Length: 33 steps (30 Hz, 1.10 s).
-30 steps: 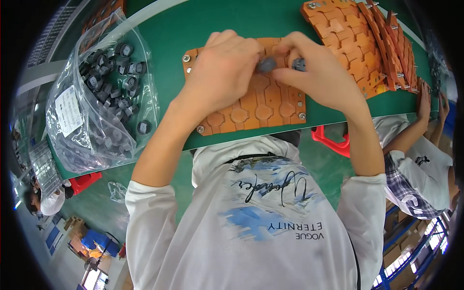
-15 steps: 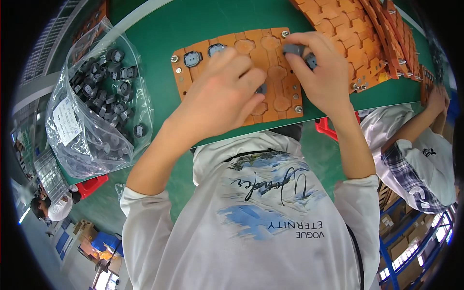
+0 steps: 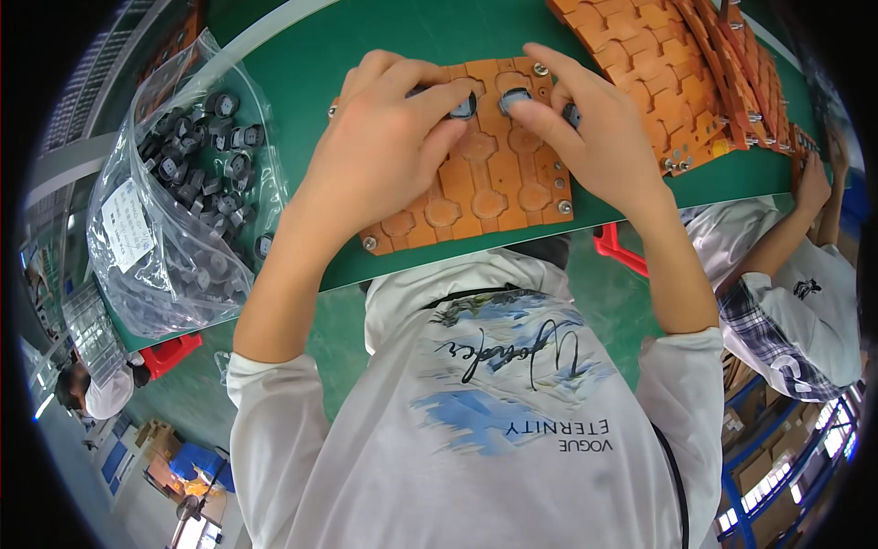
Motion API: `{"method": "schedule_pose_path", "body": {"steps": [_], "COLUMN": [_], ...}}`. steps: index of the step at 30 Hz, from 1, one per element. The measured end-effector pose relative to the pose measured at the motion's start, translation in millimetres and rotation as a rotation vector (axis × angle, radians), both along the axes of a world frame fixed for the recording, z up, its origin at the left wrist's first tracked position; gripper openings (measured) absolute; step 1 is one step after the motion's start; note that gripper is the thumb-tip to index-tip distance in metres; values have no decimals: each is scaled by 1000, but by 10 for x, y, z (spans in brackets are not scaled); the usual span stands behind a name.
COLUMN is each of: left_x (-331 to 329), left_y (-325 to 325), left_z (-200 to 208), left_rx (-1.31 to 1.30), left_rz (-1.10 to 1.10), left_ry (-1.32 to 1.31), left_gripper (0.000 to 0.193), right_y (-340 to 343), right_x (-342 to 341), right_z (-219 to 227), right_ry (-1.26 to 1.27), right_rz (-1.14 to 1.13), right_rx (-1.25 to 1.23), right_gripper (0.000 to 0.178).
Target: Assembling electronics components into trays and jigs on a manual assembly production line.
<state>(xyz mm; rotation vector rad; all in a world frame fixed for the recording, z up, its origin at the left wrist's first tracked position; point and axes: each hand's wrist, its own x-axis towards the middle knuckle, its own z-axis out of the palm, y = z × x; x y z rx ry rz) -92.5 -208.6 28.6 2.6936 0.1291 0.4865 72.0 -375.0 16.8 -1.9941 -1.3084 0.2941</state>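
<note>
An orange fixture plate (image 3: 455,203) with rows of round recesses joined by channels lies before me on the green table. My left hand (image 3: 389,137) reaches over its left part, thumb and index finger closed about a small dark watch-case-like part (image 3: 465,108) at a far-row recess. The thumb of my right hand (image 3: 604,133) presses on a second such part, a grey-faced case (image 3: 515,99), at the far right recess. Another dark case (image 3: 572,115) is tucked among the right fingers. Part of the plate's left side is hidden by my left hand.
A clear plastic bag (image 3: 123,279) holding many dark cases (image 3: 208,183) lies open at the left. More orange plates (image 3: 640,69) are stacked at the far right. Beyond them a co-worker's arm (image 3: 777,229) rests by the table edge. A red stool (image 3: 622,247) stands below.
My left hand has moved up and left, uncovering the plate's near recesses. The right hand has shifted slightly left, and a case now sits under its thumb at the far right recess.
</note>
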Motion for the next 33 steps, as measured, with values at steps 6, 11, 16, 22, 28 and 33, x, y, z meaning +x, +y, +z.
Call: {"method": "schedule_pose_path", "body": {"steps": [6, 11, 16, 22, 28, 33], "left_x": [155, 257, 249, 286, 271, 296], "left_y": [-11, 67, 121, 161, 166, 198], "left_z": [-89, -129, -128, -144, -23, 66], "left_rx": [8, -86, -54, -30, 101, -20], "left_rz": [54, -80, -78, -103, -147, -209], "left_ry": [35, -155, -124, -26, 58, 181], "left_gripper": [25, 24, 25, 23, 31, 31], "right_y": [-8, 86, 150, 208, 263, 232], "right_x": [57, 115, 113, 339, 186, 234], "right_z": [32, -17, 129, 163, 212, 222], "right_ry": [-59, -208, -429, -288, -214, -109], "right_rz": [202, 118, 112, 443, 208, 273], "right_rx": [-41, -28, -218, -220, -331, -280], "right_gripper": [34, 34, 36, 29, 27, 29]}}
